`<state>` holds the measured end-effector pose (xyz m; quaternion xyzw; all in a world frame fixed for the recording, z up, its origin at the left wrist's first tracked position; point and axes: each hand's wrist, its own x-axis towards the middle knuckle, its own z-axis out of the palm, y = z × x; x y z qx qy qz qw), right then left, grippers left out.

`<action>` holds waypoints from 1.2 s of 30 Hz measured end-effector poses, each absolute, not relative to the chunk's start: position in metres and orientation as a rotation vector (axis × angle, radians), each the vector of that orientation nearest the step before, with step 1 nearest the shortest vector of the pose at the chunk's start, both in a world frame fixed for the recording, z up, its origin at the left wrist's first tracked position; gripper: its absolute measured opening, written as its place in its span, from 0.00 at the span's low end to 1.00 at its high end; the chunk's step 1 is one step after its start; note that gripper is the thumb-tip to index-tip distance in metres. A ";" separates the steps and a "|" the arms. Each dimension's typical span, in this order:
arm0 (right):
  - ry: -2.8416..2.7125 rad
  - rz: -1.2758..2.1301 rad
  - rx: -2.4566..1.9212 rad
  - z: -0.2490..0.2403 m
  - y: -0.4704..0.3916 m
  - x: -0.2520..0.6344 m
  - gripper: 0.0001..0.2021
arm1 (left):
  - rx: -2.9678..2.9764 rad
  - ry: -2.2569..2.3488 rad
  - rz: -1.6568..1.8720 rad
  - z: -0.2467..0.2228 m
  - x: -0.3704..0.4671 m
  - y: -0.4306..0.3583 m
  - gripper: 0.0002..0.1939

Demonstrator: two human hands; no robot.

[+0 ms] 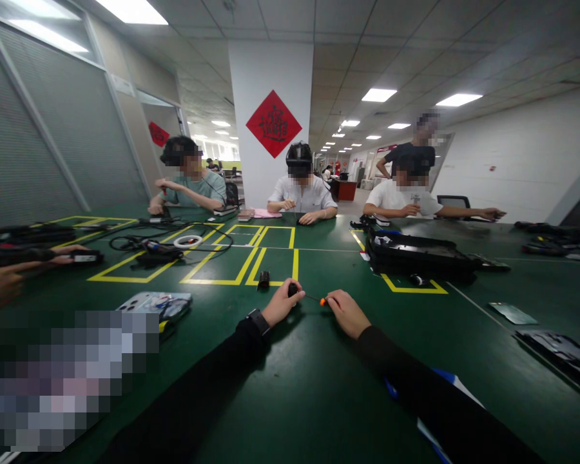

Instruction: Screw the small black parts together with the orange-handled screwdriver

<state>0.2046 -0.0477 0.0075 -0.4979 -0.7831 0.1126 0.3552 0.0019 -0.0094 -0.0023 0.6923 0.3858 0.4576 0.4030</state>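
My left hand [284, 303] is closed around a small black part [292, 290], and a dark watch is strapped on that wrist. My right hand [348, 312] grips what looks like a screwdriver [323, 301]; its orange collar pokes out by the fingertips and most of the handle is hidden in the fist. The thin shaft runs leftward to the black part, though whether the tip touches it I cannot tell. Just beyond my left hand, a short black cylinder [263, 279] stands on the green table [290, 393].
A black open case [415, 254] lies at the right, past a flat dark tray [560, 354]. Cables [174, 241] and a pale blue case [157, 304] are on the left. Blue-and-white packaging [457, 386] is under my right forearm. Co-workers sit across the table; another person's hand [67, 254] reaches in from the left.
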 end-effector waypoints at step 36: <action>-2.044 0.314 -1.275 0.010 -0.046 0.206 0.11 | 1.663 1.009 1.211 0.002 0.000 -0.011 0.12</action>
